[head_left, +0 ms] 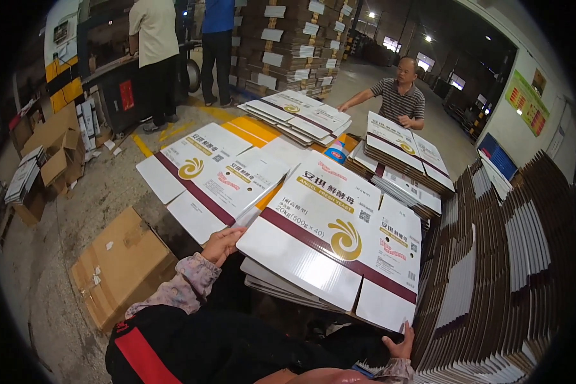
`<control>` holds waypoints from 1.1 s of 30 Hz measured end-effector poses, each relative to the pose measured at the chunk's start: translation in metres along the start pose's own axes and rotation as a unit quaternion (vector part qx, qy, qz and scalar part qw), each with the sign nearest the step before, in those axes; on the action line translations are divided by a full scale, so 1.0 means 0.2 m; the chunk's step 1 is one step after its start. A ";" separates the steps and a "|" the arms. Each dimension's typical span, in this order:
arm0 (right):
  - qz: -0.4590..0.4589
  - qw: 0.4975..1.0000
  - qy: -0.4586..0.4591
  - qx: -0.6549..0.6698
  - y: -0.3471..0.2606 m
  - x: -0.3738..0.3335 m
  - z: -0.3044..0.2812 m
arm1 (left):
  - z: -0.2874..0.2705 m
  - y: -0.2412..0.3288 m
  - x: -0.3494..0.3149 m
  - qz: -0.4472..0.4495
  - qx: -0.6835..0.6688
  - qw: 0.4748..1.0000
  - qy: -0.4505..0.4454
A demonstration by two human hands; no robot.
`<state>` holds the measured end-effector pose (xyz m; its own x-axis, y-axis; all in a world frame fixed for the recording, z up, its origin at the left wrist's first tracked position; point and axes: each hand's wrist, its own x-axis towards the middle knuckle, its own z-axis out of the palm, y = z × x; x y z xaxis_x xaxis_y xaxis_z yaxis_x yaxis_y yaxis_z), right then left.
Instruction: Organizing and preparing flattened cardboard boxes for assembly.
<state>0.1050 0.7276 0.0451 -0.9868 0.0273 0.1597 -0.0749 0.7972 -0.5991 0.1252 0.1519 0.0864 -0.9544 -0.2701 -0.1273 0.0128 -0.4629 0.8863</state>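
A flattened white carton (301,256) with a maroon band and a gold swirl lies tilted in front of me, over a stack of similar flattened cartons (281,289). My left hand (223,246) is closed on its left edge, thumb on top. At the near right corner, my right hand (400,344) has its thumb and fingers apart. One fingertip meets the carton's edge there; the rest of its grip is partly hidden. Left of this carton, another flattened white carton (201,168) with the same print rests on the table.
Across the table, a person (400,96) in a striped shirt reaches to a carton pile (297,110); another pile (406,150) stands nearer. Tightly packed flattened cartons (493,269) line my right. A brown box (123,265) sits on the floor at left. Two people stand by a machine (109,64).
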 end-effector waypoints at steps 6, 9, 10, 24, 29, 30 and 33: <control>-0.028 0.974 0.225 -0.019 -0.10 -0.04 0.07 | 0.18 0.30 -0.03 0.143 -0.094 0.981 -0.088; -0.039 0.963 0.268 -0.010 -0.20 -0.05 0.06 | 0.26 0.39 -0.06 0.192 -0.066 0.973 -0.109; -0.042 0.959 0.279 -0.003 -0.22 -0.04 0.04 | 0.32 0.43 -0.06 0.254 -0.033 0.961 -0.108; 0.013 0.881 0.402 -0.249 -0.58 0.10 -0.39 | 0.66 0.70 -0.06 0.458 0.168 0.871 -0.049; 0.031 0.879 0.429 -0.204 -0.85 0.18 -0.56 | 0.63 0.74 -0.13 0.442 0.200 0.871 -0.083; 0.043 0.887 0.427 -0.171 -0.92 0.19 -0.58 | 0.62 0.76 -0.14 0.442 0.208 0.867 -0.100; 0.053 0.877 0.444 -0.175 -1.02 0.18 -0.64 | 0.67 0.77 -0.17 0.439 0.225 0.859 -0.139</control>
<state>0.1041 0.6436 0.2734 -0.4734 0.4472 0.7589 0.2120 0.8941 -0.3946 0.1195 0.2029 0.2864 -0.6707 -0.1070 0.7340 0.7072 0.2062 0.6763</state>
